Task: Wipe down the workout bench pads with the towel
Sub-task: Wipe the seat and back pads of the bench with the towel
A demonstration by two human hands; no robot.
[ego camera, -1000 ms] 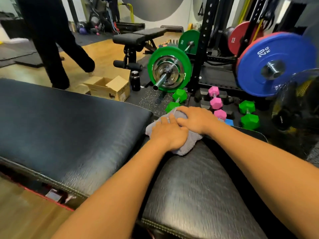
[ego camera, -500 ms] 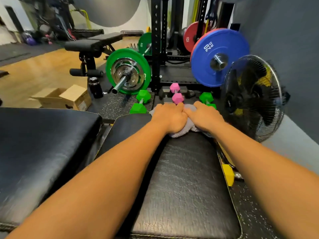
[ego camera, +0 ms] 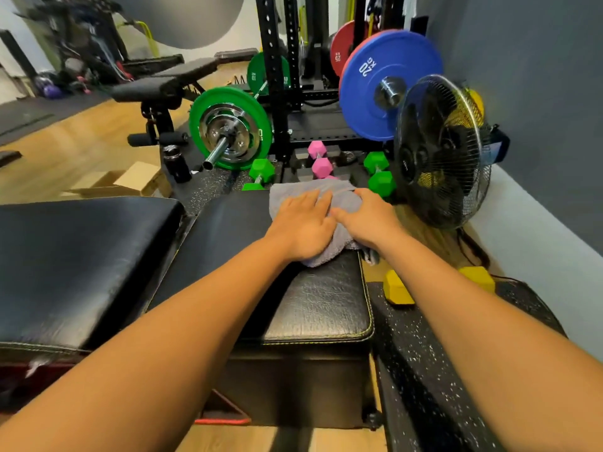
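Note:
A grey towel lies on the far right part of a black bench pad. My left hand rests flat on the towel with its fingers spread. My right hand presses the towel beside it, near the pad's right edge. A fold of the towel hangs over that edge. A second, larger black pad lies to the left, apart from both hands.
A black floor fan stands close on the right. Yellow dumbbells lie beside the pad; green and pink ones sit beyond it. A barbell with a green plate, a blue plate, a bottle and a cardboard box lie ahead.
Both hands slid the towel from the gap between the pads rightward along the pad's far end, then nearer along its right edge. The view swung right and a walking person left the frame.

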